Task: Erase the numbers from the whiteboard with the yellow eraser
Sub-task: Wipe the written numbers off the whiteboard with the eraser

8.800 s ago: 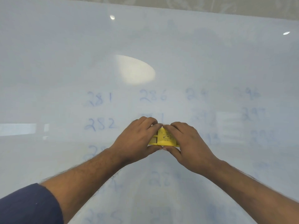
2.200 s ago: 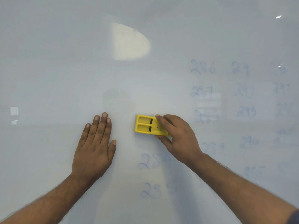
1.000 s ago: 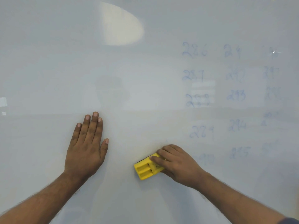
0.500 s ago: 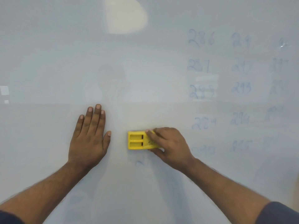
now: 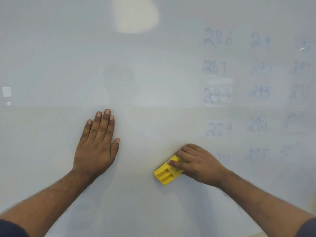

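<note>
The whiteboard (image 5: pixel 153 74) fills the view. Faint blue numbers (image 5: pixel 217 67) stand in columns on its right part, from 286 down to 289, with more columns (image 5: pixel 259 92) further right. My right hand (image 5: pixel 198 164) grips the yellow eraser (image 5: pixel 165 173) and holds it tilted against the board at lower centre. The hand covers the eraser's right end. My left hand (image 5: pixel 97 144) lies flat on the board with straight fingers, to the left of the eraser. The board around and between my hands carries no writing.
A bright oval light reflection (image 5: pixel 136 14) sits at the top of the board. Small white reflections (image 5: pixel 6 91) show at the left edge. A faint smudged number (image 5: pixel 222 157) lies just right of my right hand.
My right hand has slid the eraser down and to the right, tilting it, and the small mark below it is gone. My left hand has stayed flat on the board.
</note>
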The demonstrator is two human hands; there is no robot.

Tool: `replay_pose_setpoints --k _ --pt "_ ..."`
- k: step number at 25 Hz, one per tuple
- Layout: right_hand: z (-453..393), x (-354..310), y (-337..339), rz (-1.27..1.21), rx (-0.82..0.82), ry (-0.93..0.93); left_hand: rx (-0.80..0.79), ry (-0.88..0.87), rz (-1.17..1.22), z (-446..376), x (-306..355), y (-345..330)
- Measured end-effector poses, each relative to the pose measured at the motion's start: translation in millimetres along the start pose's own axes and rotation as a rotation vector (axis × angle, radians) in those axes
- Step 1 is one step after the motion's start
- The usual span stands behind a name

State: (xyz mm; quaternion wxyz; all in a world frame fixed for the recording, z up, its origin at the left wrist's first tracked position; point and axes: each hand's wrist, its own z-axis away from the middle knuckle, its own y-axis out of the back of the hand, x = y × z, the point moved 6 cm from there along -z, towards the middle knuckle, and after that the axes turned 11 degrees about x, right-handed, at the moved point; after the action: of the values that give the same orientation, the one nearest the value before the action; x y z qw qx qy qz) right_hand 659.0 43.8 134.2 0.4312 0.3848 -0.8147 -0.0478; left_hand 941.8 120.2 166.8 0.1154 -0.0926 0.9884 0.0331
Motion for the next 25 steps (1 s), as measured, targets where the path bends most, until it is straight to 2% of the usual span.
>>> replay_pose_setpoints --k 5,7,13,17,20,22,25 --pt "-42.7 30.3 16.8 0.024 0.139 -0.274 -0.006 0.008 0.000 0.0 0.4 -0.6" --pt "-43.8 22.5 14.0 -0.002 0.159 -0.288 -0.011 0.012 0.003 -0.3 0.1 -0.4" --pt "8.1 -14.2 -9.7 -0.030 -0.081 -0.002 -0.032 0.011 0.019 -0.6 -1.5 0.6" --pt "30.5 -4.1 0.2 0.032 -0.174 0.190 -0.030 0.000 0.006 -0.9 -0.5 1.9" --pt "33.7 12.4 7.6 0.053 -0.222 0.246 -0.043 0.012 0.007 -1.5 -1.0 1.7" --pt "32.9 27.9 13.2 0.071 -0.205 0.178 -0.045 0.012 0.007 -2.0 -0.1 2.4" --pt "17.1 64.4 38.6 0.078 -0.019 -0.163 -0.039 0.046 0.029 -3.1 0.4 4.5"
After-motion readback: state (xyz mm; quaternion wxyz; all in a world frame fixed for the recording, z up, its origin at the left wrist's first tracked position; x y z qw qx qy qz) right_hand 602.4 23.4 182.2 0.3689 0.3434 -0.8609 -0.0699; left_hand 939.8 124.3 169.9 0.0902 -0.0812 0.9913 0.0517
